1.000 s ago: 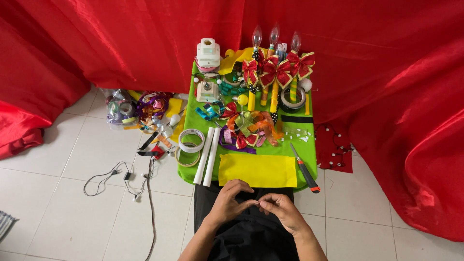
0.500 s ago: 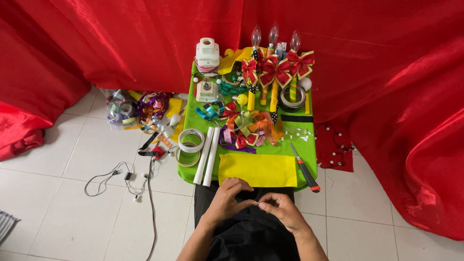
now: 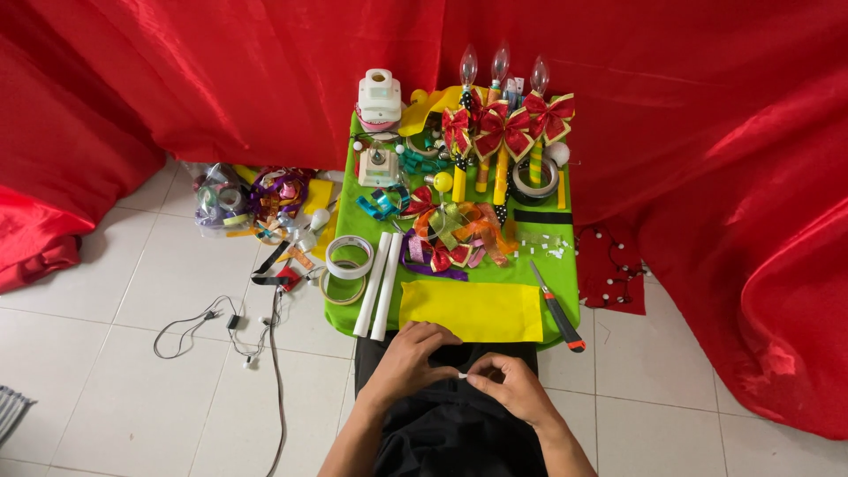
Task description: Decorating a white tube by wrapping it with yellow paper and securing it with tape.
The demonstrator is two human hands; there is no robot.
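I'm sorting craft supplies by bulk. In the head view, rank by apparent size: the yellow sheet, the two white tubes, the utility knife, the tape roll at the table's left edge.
1. Yellow sheet
2. White tubes
3. Tape roll and utility knife: too alike to rank; the knife is longer, the roll wider.

Hands meet over a lap before a craft desk

Left hand [image 3: 408, 358] and right hand [image 3: 511, 385] pinch a tiny white piece [image 3: 461, 376] between fingertips, just below the yellow sheet [image 3: 471, 311] on the green desk [image 3: 565, 278].
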